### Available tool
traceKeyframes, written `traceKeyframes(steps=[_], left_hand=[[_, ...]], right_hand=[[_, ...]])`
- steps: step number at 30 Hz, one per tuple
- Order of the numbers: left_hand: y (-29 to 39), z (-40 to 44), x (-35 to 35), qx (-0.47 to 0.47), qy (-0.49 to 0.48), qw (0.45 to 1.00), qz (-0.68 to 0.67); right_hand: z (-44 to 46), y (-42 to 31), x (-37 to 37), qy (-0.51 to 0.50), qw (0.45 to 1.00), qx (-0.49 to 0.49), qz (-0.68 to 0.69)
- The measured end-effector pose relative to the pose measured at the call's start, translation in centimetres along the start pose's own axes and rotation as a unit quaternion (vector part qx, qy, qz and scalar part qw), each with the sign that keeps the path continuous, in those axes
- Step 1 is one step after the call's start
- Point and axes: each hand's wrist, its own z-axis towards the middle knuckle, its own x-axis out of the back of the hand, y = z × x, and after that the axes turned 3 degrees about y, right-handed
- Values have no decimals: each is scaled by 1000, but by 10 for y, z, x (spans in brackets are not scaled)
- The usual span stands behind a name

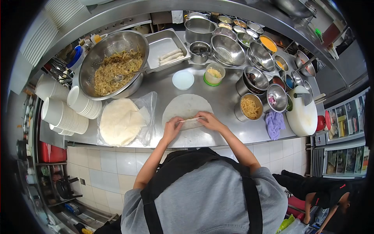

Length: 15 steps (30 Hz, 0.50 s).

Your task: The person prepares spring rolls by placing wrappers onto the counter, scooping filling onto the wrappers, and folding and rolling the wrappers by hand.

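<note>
On the steel counter lies a round, pale wrapper sheet (187, 103). Near its front edge, a thin strip of wrapper folded over some filling (189, 120) runs between my hands. My left hand (173, 126) pinches its left end, and my right hand (209, 120) pinches its right end. A stack of round wrappers (120, 121) rests on a plastic bag to the left. Behind the sheet are a pale blue round dish (183, 80) and a green-rimmed tub (214, 74) with yellowish contents. Finished-looking rolls (171, 57) lie in a metal tray (156, 41).
A large bowl of noodle-like filling (117, 72) stands back left, beside stacked white bowls (64, 115). Several metal bowls and a pot of yellow shreds (250, 107) are on the right, near a purple cloth (275, 125). Another person (323, 191) bends at lower right.
</note>
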Motion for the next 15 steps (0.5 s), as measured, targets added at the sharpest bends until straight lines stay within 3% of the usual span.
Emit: traceKeyframes(steps=[6, 9, 15], left_hand=[[5, 9, 1, 98, -1, 995, 27], [-7, 14, -2, 19, 41, 999, 10], [-19, 26, -1, -29, 46, 994, 91]], right_hand=[[11, 0, -1, 44, 999, -13, -10], [14, 3, -7, 76, 995, -51, 34], [25, 14, -11, 93, 994, -56, 2]])
